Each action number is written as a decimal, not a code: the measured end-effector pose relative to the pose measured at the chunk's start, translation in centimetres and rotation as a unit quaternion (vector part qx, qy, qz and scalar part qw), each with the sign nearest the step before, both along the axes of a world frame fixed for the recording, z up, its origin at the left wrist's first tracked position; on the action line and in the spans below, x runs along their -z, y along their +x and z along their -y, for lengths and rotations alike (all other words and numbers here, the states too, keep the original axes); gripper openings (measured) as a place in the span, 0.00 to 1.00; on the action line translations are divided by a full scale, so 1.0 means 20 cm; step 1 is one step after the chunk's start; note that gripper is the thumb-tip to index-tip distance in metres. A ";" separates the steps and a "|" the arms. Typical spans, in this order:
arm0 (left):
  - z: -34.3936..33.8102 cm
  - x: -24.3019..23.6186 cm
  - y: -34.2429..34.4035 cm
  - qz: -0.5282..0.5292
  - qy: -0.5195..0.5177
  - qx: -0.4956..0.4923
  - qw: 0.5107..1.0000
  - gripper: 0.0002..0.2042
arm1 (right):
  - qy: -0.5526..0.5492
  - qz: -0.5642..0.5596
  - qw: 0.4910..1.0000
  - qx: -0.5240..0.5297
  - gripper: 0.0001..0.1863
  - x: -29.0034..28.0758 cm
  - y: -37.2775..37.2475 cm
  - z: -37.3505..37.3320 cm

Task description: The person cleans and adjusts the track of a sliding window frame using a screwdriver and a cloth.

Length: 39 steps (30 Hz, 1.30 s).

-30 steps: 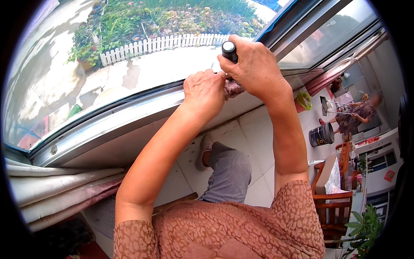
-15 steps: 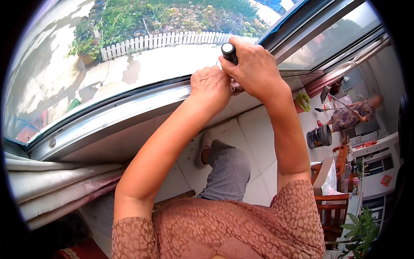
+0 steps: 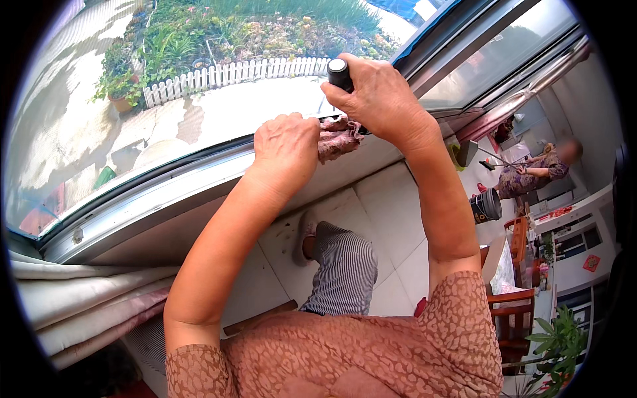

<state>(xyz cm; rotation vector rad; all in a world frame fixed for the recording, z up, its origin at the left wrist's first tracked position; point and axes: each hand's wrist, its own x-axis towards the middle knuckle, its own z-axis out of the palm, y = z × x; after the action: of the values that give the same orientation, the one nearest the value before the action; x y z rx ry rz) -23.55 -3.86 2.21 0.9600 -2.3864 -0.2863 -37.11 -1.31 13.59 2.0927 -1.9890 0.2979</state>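
Observation:
My right hand [image 3: 378,96] is wrapped round the black handle [image 3: 340,74] of a tool, its pale round end pointing up. The rest of that tool is hidden below my fingers. Beside it, my left hand [image 3: 286,147] is closed at one end of a grimy pink cloth [image 3: 338,139], which bunches out between the two hands. Both hands are over the silver window frame [image 3: 152,189], in front of the glass.
At far left hangs a pale curtain [image 3: 86,298]. A dark bucket [image 3: 488,205] stands on the tiled floor [image 3: 391,225] at right. Beyond it, another person [image 3: 537,174] holds a long-handled tool. A wooden chair [image 3: 511,318] and a plant [image 3: 561,341] are at lower right.
My left hand has moved left and slightly down, away from my right, so more of the pink cloth shows. My right hand has shifted slightly left with the handle.

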 end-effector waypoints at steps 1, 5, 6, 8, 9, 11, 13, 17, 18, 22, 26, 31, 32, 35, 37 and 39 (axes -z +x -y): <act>0.00 0.01 -0.03 -0.012 -0.003 0.003 1.000 0.06 | -0.001 -0.011 1.000 0.001 0.19 0.01 0.00 0.01; 0.02 -0.02 -0.10 0.028 0.041 0.023 0.999 0.07 | 0.004 -0.035 0.999 -0.007 0.20 0.08 0.03 0.03; 0.03 -0.03 -0.11 0.056 0.061 0.030 0.996 0.07 | 0.004 -0.039 0.999 -0.008 0.20 0.08 0.03 0.03; 0.02 0.01 -0.07 0.024 0.025 0.029 0.999 0.06 | -0.012 -0.028 0.999 -0.009 0.18 0.09 0.03 0.04; 0.02 0.02 -0.04 0.007 0.006 0.027 1.000 0.06 | -0.032 -0.019 0.999 -0.013 0.18 0.09 0.01 0.03; 0.02 0.04 0.01 -0.011 -0.004 0.022 1.000 0.05 | -0.048 0.020 0.999 -0.001 0.21 0.06 -0.02 0.02; 0.02 0.05 0.06 -0.027 -0.028 0.014 0.999 0.04 | -0.051 0.075 0.996 -0.007 0.23 0.03 -0.05 0.01; 0.02 0.04 0.21 0.006 -0.022 -0.015 1.000 0.04 | -0.060 0.157 0.985 -0.049 0.23 0.01 0.00 -0.02; 0.01 0.04 0.25 0.014 -0.027 -0.027 0.999 0.04 | -0.065 0.176 0.980 -0.066 0.23 0.01 0.02 -0.02; -0.03 0.02 0.38 0.023 -0.024 -0.066 0.997 0.04 | -0.059 0.219 0.968 -0.108 0.21 -0.01 0.07 -0.04; -0.04 0.02 0.33 -0.008 -0.018 -0.067 0.998 0.04 | -0.082 0.173 0.977 -0.096 0.20 -0.03 0.06 -0.08; -0.04 0.02 0.11 -0.054 -0.037 -0.010 0.998 0.03 | -0.109 0.038 0.990 -0.077 0.18 0.01 0.02 -0.09; -0.03 0.03 0.06 -0.061 -0.040 0.000 0.997 0.03 | -0.107 0.027 0.992 -0.067 0.17 0.02 -0.01 -0.09; -0.03 0.06 -0.06 -0.081 -0.045 0.013 0.996 0.03 | -0.078 0.032 0.996 -0.026 0.17 0.05 -0.07 -0.10; -0.03 0.05 -0.05 -0.063 -0.042 0.015 0.997 0.03 | -0.099 0.054 0.993 -0.036 0.19 0.08 -0.12 -0.09; -0.02 0.04 -0.01 -0.048 -0.044 0.007 0.998 0.03 | -0.097 0.085 0.991 -0.036 0.19 0.07 -0.14 -0.07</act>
<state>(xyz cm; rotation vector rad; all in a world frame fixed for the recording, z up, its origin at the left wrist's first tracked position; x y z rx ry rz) -23.76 -3.46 1.41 0.8710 -2.2991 -0.2246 -39.97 0.08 12.14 2.0783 -1.8876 0.6761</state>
